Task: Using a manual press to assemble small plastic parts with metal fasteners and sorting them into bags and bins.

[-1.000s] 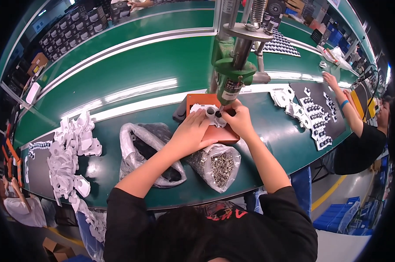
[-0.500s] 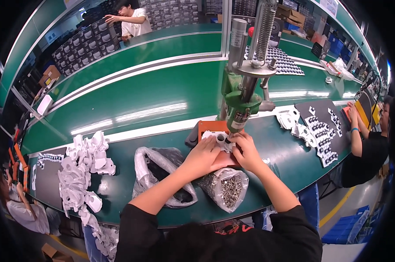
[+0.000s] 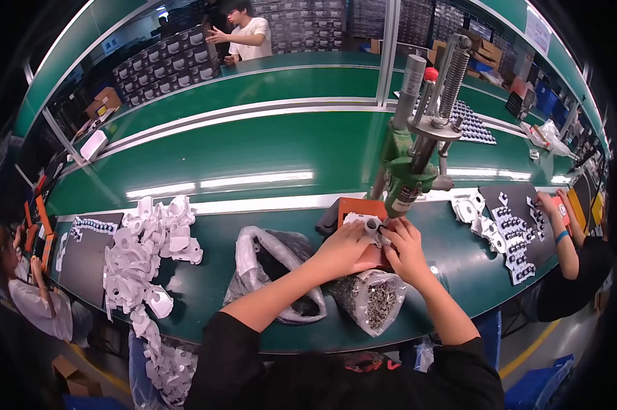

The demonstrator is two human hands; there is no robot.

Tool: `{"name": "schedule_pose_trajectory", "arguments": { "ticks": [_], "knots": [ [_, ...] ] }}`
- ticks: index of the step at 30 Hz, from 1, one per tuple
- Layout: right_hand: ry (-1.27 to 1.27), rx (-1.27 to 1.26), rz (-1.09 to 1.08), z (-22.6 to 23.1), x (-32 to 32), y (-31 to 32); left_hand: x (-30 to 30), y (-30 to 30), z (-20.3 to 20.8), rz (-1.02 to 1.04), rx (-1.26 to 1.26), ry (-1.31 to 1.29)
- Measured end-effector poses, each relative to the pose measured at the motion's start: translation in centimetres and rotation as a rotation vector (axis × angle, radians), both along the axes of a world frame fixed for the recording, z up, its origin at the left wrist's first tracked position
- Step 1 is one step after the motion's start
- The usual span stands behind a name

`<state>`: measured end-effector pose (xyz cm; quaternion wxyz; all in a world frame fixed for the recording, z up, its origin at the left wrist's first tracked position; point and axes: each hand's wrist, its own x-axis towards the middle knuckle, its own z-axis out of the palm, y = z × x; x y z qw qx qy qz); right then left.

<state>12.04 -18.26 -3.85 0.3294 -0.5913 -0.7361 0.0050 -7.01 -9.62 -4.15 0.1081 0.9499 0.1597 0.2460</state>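
From left: a heap of white plastic shells, then an open clear bag with a dark inside. The person's left hand lies over the left side of a white plastic housing on an orange block; whether it grips is hidden. In front, a nudge from the wrist could spill the bag of screws. The right hand bunches its fingers at the housing's right, hold unclear. A green bench press stands close above; its ram, if lowered, could pinch fingertips.

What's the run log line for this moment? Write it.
left hand: on part | right hand: on part | part: white, atop orange block | press: beyond hands
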Motion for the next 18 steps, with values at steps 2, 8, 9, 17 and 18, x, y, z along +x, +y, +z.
{"name": "schedule_pose_trajectory", "arguments": {
  "ticks": [2,8,9,17,18],
  "knots": [
    [-0.087,-0.07,0.001,0.7,0.0,-0.6,-0.3,-0.1,0.2,0.016,-0.024,0.023],
    [0.153,0.078,-0.102,-1.9,6.1,-0.9,-0.2,0.0,-0.3,0.021,-0.032,0.028],
    [0.337,0.064,-0.166,-0.8,7.9,0.0,-0.3,0.1,-0.4,0.02,-0.009,0.026],
    [1.238,0.035,0.159,16.5,15.5,18.5,-0.3,0.3,-1.0,0.021,-0.074,0.004],
    [1.348,-0.113,0.261,17.5,17.5,20.0,0.3,0.1,-1.1,0.018,-0.07,0.006]
  ]
}}
